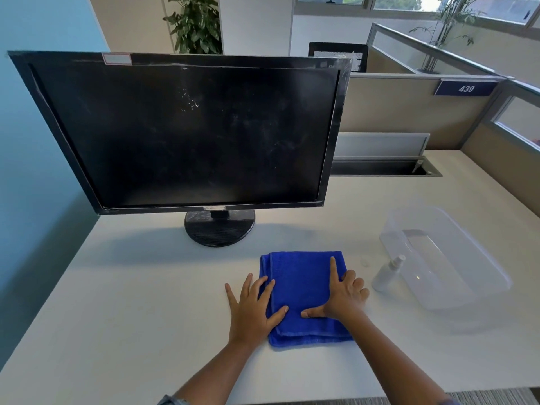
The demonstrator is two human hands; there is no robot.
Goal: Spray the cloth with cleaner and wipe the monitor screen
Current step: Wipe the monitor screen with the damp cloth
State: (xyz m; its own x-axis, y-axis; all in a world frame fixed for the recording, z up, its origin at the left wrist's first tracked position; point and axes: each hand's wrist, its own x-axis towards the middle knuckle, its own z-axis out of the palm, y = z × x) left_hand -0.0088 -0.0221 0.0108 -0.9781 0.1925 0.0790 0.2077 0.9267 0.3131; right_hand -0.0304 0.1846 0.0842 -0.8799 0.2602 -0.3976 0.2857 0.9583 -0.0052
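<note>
A folded blue cloth point(304, 285) lies flat on the white desk point(131, 302) in front of me. My left hand point(254, 308) rests spread on the cloth's left edge, partly on the desk. My right hand point(342, 293) presses flat on the cloth's right side, index finger pointing away and thumb stretched left. Neither hand grips anything. A black monitor point(187, 133) stands behind the cloth on a round base point(219, 229); its dark screen shows smudges and small white specks near the top middle. A white spray bottle point(387, 273) stands just right of the cloth.
A clear plastic tub point(455, 273) sits on the desk to the right of the bottle. Behind it runs a cable trough point(382, 168) and beige cubicle partitions point(409, 112). A blue wall point(29, 171) borders the desk on the left.
</note>
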